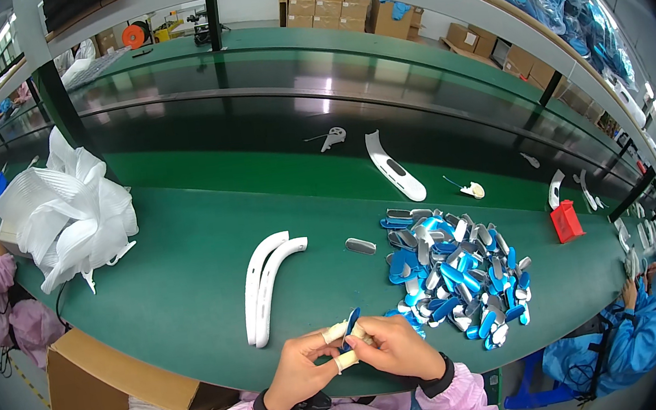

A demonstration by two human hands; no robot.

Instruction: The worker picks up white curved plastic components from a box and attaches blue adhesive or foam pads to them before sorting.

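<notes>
Both hands meet at the near edge of the green bench, each with a dark band at the wrist. Between their fingertips is a small blue oval piece (353, 321), seen nearly edge-on. My left hand (297, 370) pinches it with fingers wearing cream finger covers. From the other side, my right hand (399, 347) grips it with thumb and fingers. Just beyond them, two curved white plastic strips (254, 300) lie side by side. A heap of blue and silver oval pieces (459, 275) spreads to the right, and a single grey oval piece (361, 246) lies apart from it.
White foam sheets (70, 208) are piled at the left, above an open cardboard box (104, 380). Beyond the bench, a conveyor belt (253, 124) carries a curved white part (395, 168) and smaller parts. A red bin (566, 222) stands right. Co-workers sit at both sides.
</notes>
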